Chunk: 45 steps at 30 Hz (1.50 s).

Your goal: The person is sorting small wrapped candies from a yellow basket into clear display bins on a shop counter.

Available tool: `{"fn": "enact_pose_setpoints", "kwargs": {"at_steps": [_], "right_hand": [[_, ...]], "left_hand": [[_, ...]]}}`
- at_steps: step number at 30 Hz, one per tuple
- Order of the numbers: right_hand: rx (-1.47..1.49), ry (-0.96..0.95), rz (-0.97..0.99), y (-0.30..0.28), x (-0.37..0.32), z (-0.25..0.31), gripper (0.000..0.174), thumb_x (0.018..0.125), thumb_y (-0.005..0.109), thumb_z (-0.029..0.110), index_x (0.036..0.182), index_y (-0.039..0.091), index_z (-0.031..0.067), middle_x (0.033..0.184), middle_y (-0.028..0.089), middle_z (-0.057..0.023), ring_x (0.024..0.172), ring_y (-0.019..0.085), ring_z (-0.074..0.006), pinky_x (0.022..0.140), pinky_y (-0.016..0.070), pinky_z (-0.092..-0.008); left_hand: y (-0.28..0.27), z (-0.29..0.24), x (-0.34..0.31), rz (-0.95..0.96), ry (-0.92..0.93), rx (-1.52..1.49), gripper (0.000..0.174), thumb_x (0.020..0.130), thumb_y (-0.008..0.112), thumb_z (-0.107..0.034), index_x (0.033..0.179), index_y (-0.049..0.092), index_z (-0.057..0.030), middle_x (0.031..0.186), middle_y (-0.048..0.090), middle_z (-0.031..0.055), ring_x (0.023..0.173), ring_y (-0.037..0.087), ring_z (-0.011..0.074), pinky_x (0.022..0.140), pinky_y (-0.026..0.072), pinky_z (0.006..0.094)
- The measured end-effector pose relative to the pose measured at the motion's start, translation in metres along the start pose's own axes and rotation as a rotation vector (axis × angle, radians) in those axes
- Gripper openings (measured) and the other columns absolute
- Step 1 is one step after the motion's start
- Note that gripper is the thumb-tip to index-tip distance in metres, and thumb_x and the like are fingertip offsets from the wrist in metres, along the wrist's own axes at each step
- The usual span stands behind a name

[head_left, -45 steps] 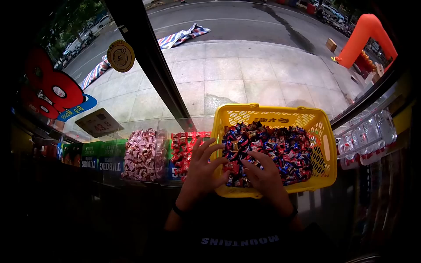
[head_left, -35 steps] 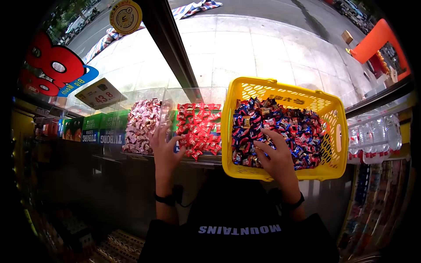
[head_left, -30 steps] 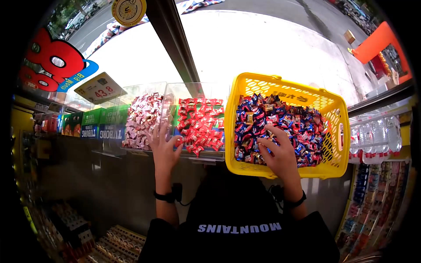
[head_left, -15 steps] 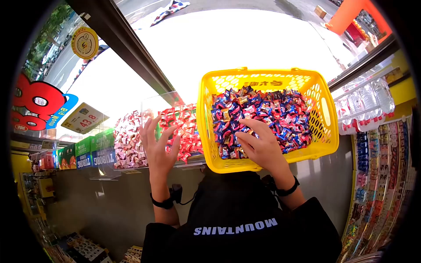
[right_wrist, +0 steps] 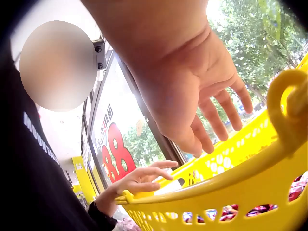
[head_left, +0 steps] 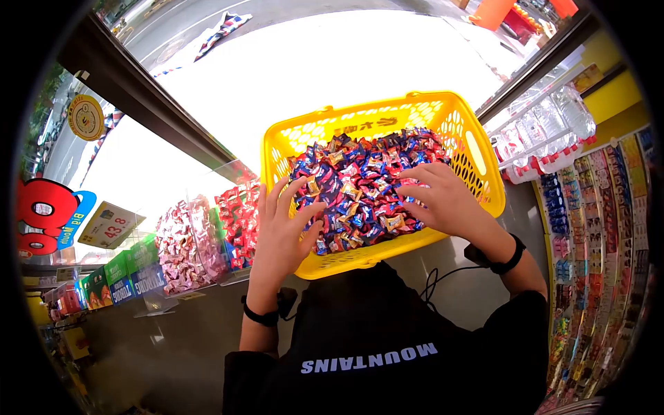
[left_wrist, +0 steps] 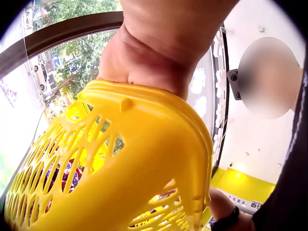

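Observation:
A yellow plastic basket (head_left: 373,257) full of wrapped candies (head_left: 366,180), mostly dark blue and red with some gold, stands in front of the person. At its left rim, the left hand (head_left: 282,235) has its fingers spread, fingertips over the candies. In the left wrist view, the basket's wall (left_wrist: 144,144) hides the fingers of that hand. The right hand (head_left: 446,200) hovers over the candies' right part, palm down. Its fingers (right_wrist: 219,115) are loosely extended above the rim in the right wrist view, with nothing between them.
Left of the basket are clear bins of red candies (head_left: 238,221) and pink candies (head_left: 183,242), then green boxes (head_left: 142,263) and a price sign (head_left: 111,225). Bottled water (head_left: 539,131) and shelves of packets (head_left: 595,256) line the right. A window frame (head_left: 138,86) rises behind.
The left hand has gone from the red and pink candy bins to the basket's left rim. The right hand has shifted right over the candies. The head view has turned, so the basket appears further left.

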State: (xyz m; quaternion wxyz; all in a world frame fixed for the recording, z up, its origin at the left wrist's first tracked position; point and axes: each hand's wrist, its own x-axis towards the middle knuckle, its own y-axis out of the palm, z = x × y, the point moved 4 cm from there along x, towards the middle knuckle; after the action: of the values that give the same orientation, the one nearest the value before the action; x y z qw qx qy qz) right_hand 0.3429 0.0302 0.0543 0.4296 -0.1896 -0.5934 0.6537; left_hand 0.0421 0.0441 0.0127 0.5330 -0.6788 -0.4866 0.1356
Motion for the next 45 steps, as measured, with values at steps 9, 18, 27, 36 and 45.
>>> {"fn": "enact_pose_setpoints", "kwargs": {"at_steps": [9,18,27,36,45], "right_hand": [[-0.171,0.19,0.625,0.048,0.038,-0.095,0.034,0.091,0.075,0.026,0.124,0.078,0.0153,0.132,0.067,-0.0123,0.126,0.062,-0.0343,0.105,0.0522,-0.0487],[-0.21,0.222,0.71,0.133,0.047,-0.131,0.028,0.088,0.074,0.019,0.114,0.081,0.0209,0.131,0.062,-0.0122,0.128,0.058,-0.0374,0.098,0.0521,-0.0595],[-0.09,0.309,0.723,0.081,0.071,-0.117,0.011,0.083,0.082,0.019,0.094,0.083,0.0165,0.142,0.063,-0.014,0.132,0.059,-0.0361,0.109,0.0491,-0.0481],[0.237,0.001,-0.073,0.013,0.053,0.03,0.015,0.087,0.083,0.015,0.097,0.073,0.0113,0.141,0.063,-0.0149,0.135,0.058,-0.0378,0.111,0.0459,-0.0522],[0.475,0.024,-0.218,0.052,0.032,0.076,0.024,0.087,0.084,0.008,0.108,0.073,0.0084,0.145,0.06,-0.0168,0.139,0.056,-0.0388,0.115,0.046,-0.051]], "left_hand": [[0.002,0.0,0.001,0.023,-0.011,0.002,0.035,0.089,0.082,-0.022,0.123,0.076,-0.0221,0.159,0.049,0.0091,0.153,0.036,0.04,0.13,0.0237,0.0622],[0.003,0.004,0.0,0.009,-0.005,-0.01,0.033,0.091,0.081,-0.024,0.123,0.076,-0.0245,0.159,0.05,0.008,0.153,0.037,0.0384,0.131,0.0221,0.0626],[0.003,0.004,0.001,0.011,-0.014,-0.026,0.032,0.091,0.081,-0.024,0.122,0.077,-0.025,0.159,0.051,0.0087,0.153,0.037,0.0386,0.13,0.0219,0.0625],[-0.001,-0.004,0.002,-0.042,0.041,-0.062,0.039,0.086,0.086,-0.037,0.119,0.076,-0.0193,0.154,0.053,0.0098,0.152,0.038,0.0386,0.127,0.0227,0.0683],[0.002,-0.017,-0.008,-0.074,0.146,-0.047,0.03,0.08,0.089,-0.026,0.104,0.075,-0.015,0.144,0.063,0.0044,0.146,0.048,0.0349,0.126,0.0255,0.069]]}}
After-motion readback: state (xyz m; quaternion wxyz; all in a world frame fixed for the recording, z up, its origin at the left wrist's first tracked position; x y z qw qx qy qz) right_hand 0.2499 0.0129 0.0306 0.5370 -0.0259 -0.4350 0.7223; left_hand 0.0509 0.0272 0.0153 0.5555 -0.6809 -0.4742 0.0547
